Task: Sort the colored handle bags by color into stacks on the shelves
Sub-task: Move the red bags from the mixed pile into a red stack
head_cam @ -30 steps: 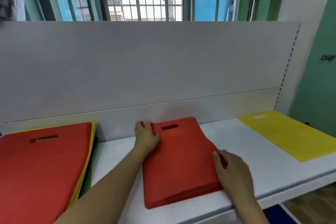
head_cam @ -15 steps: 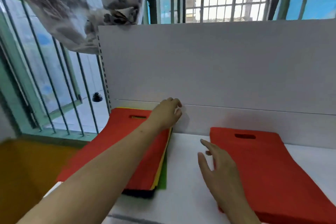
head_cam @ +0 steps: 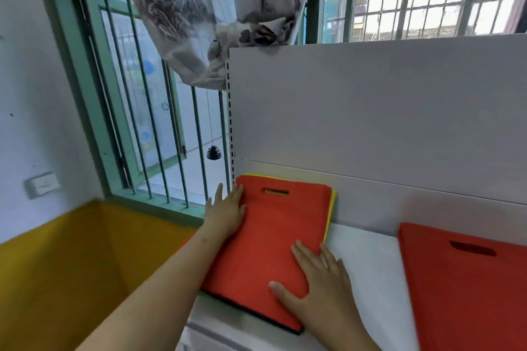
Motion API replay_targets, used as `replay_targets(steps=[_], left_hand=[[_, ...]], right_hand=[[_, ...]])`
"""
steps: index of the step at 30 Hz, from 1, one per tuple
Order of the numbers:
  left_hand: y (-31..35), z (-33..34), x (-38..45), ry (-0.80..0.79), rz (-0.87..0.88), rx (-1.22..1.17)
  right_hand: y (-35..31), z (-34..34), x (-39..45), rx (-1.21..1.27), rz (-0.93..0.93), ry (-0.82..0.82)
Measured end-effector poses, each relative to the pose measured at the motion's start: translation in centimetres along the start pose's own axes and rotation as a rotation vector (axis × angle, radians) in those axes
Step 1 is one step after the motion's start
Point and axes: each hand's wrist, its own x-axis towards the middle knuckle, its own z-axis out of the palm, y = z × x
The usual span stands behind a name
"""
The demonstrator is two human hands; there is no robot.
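Matt cloth bags (head_cam: 273, 239) on smooth white shelf (head_cam: 368, 265).

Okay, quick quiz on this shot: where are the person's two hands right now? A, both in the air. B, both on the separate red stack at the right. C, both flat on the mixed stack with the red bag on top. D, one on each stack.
C: the left hand and the right hand both lie flat on the mixed stack, while the red stack at the right is untouched.

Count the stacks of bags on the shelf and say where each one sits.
2. The mixed stack, red on top with yellow and dark edges showing, lies at the shelf's left end under both hands. The red stack lies to the right, cut off by the frame; more may be out of view.
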Motion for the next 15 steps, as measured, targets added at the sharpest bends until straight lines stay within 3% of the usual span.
replay_targets(steps=[8, 12, 15], left_hand=[[1.6, -0.5, -0.6, 0.098, -0.064, 0.191], [3.4, -1.9, -1.9, 0.160, 0.042, 0.421], [4.1, -3.3, -2.2, 0.154, 0.157, 0.496]], right_hand=[[-0.6, -1.0, 0.1, -0.040, -0.011, 0.015], [-0.7, -0.9, 0.3, -0.035, -0.039, 0.111], [-0.7, -1.4, 0.2, -0.019, -0.005, 0.037]])
